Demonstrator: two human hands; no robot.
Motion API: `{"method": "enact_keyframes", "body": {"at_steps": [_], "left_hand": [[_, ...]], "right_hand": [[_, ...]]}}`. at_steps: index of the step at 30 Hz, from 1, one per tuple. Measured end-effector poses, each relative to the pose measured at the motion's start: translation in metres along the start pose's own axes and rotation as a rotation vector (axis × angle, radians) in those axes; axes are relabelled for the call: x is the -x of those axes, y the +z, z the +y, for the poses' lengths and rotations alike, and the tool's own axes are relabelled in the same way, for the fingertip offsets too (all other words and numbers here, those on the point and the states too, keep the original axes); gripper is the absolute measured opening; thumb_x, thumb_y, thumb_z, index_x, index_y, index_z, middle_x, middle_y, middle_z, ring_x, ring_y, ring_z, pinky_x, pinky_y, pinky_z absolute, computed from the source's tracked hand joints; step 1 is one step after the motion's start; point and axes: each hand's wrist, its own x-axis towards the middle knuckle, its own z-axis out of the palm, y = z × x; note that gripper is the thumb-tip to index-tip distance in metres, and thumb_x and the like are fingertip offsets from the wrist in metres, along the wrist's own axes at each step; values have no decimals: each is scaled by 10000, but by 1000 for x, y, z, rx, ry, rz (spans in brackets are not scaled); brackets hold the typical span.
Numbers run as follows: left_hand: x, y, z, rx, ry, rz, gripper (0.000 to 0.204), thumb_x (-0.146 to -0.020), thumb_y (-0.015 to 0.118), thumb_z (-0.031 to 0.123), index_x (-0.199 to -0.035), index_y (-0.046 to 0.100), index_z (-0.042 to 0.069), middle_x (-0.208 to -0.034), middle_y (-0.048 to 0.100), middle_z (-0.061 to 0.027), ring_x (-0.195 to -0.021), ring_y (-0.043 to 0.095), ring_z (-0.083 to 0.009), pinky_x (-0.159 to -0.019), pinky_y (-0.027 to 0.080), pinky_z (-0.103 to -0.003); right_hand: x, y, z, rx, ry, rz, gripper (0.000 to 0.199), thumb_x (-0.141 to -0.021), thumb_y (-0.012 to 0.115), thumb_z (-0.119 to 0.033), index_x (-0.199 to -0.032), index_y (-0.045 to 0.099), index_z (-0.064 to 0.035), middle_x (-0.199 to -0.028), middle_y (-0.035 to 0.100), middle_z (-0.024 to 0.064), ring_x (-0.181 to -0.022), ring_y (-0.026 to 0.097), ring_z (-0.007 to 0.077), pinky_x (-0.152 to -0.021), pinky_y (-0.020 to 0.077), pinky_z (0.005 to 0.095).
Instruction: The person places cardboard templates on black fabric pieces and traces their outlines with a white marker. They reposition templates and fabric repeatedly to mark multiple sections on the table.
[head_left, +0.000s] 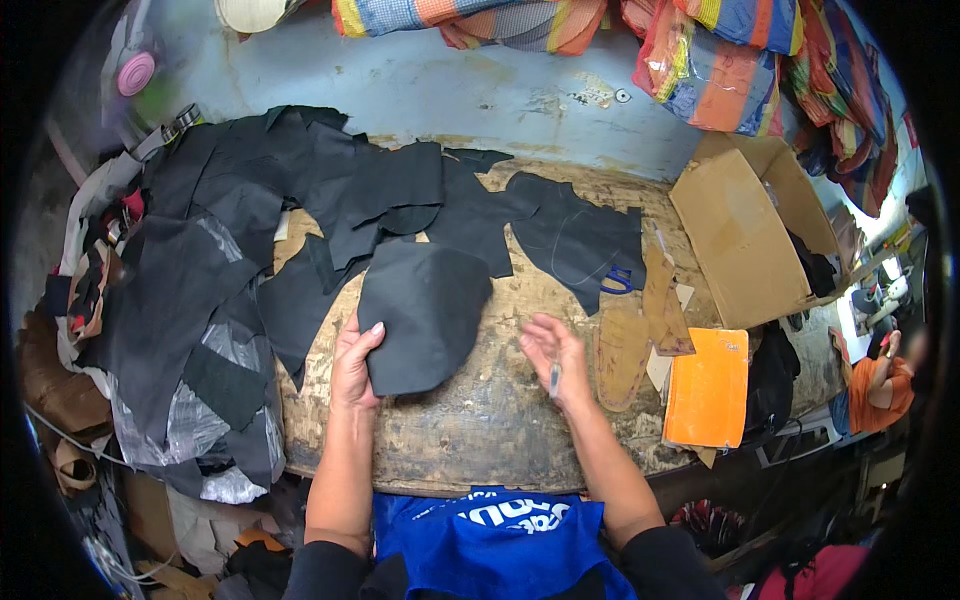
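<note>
My left hand [358, 362] grips the near left edge of a black, leather-like piece [425, 315] with a rounded outline, thumb on top. It is held above the worn wooden table. A hand's width to its right, my right hand [556, 362] is raised with fingers curled. A slim silvery, pen-like thing [554, 380] shows at its palm; its full shape is hidden. Beyond both hands lie more black sheets [572, 235] with cut edges. Blue-handled scissors [618, 280] lie on one of them, partly hidden.
Brown templates [622, 355] and an orange board [706, 388] lie at the right. An open cardboard box [745, 235] stands behind them. Black material and clear plastic [190, 430] heap up at the left. Striped bags [720, 75] hang above. A person in orange [880, 390] is at far right.
</note>
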Motion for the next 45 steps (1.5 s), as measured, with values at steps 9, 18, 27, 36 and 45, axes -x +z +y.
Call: {"method": "enact_keyframes", "body": {"at_steps": [9,18,27,36,45], "left_hand": [[59,22,-21,811,-413,-15,669,-912,454,522,-1397,351,73,-1386,424,-168,-1211,467,-391,-961,424,-544],[77,39,4,597,-521,-337,811,-854,574,489,-1452,207,82,-1423,315,-243,-1193,404,-543,-890,404,-675],[81,30,8,263,-204,145,606,-821,657,93,-1357,382,22,-1216,563,-111,-1127,542,-202,-999,432,-379],[98,12,65,-37,398,166,281,-873,562,-10,-1149,577,43,-1135,629,-86,-1041,603,-187,-947,468,-348],[118,30,81,-197,451,258,171,-892,592,59,-1057,621,25,-919,676,-76,-646,642,-120,-484,512,-229]], "right_hand": [[28,64,-48,-800,-77,-226,335,-905,586,-95,-1219,504,-9,-1159,593,117,-1046,589,208,-902,489,362],[54,56,-75,-170,-526,107,214,-886,607,-67,-1089,611,1,-1048,633,58,-973,571,131,-880,436,278],[61,27,-63,-138,-491,258,223,-880,613,-63,-1099,615,-19,-1015,645,62,-861,604,115,-755,483,244],[71,-7,-72,-506,-520,332,236,-855,631,-20,-1089,605,-2,-1017,647,90,-854,638,146,-664,551,262],[89,-19,-84,-440,-486,240,195,-888,584,-41,-1077,585,6,-1005,652,102,-820,656,154,-618,551,253]]}}
